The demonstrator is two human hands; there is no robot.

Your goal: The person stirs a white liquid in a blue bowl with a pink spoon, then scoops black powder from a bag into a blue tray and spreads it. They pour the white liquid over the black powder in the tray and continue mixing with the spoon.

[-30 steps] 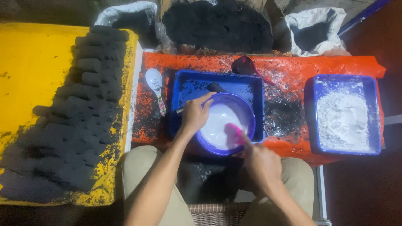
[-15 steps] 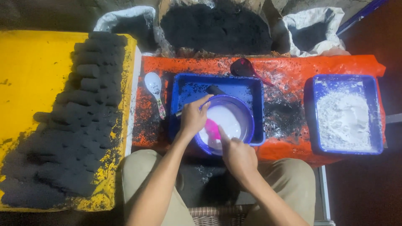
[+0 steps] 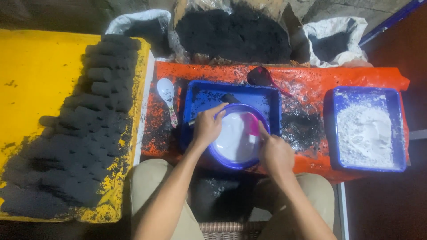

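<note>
A round purple bowl holding a white paste sits in the near part of a blue tray on the orange-covered table. My left hand grips the bowl's left rim. My right hand holds a pink spoon whose head is down in the white paste at the bowl's right side. A small dark tool lies in the tray just behind the bowl.
A white spoon lies left of the tray, a dark red scoop behind it. A blue tray of white powder stands at right. Rows of black cylinders cover a yellow board. Sacks of black powder line the back.
My right hand with the pink spoon swept from the bowl's right side to its left middle, then back to the right. My left hand stayed on the rim.
</note>
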